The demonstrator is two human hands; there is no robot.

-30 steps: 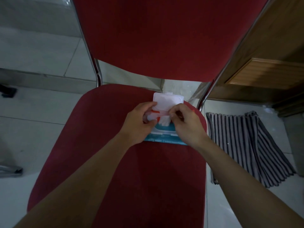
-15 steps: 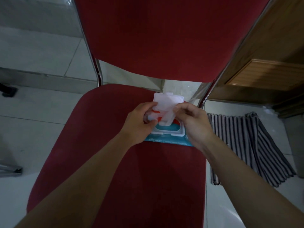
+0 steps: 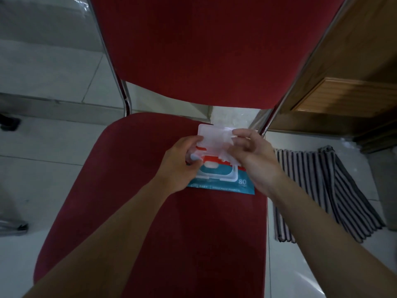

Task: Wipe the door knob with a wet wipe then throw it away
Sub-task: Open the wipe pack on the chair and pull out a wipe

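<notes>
A teal and red pack of wet wipes (image 3: 223,183) lies on the seat of a red chair (image 3: 150,211), near its back right corner. The pack's white plastic lid (image 3: 212,137) stands flipped up. My left hand (image 3: 180,164) holds the pack down at its left end. My right hand (image 3: 251,155) pinches a white wet wipe (image 3: 225,147) that stretches up out of the lid opening. The door knob is not in view.
The chair's red backrest (image 3: 204,50) and chrome frame (image 3: 126,104) fill the top of the view. A striped cloth (image 3: 322,190) lies on the white tiled floor to the right. A wooden cabinet (image 3: 348,93) stands at the upper right.
My right hand has lifted up and to the right, drawing the wipe out of the pack's opening. My left hand stays on the pack.
</notes>
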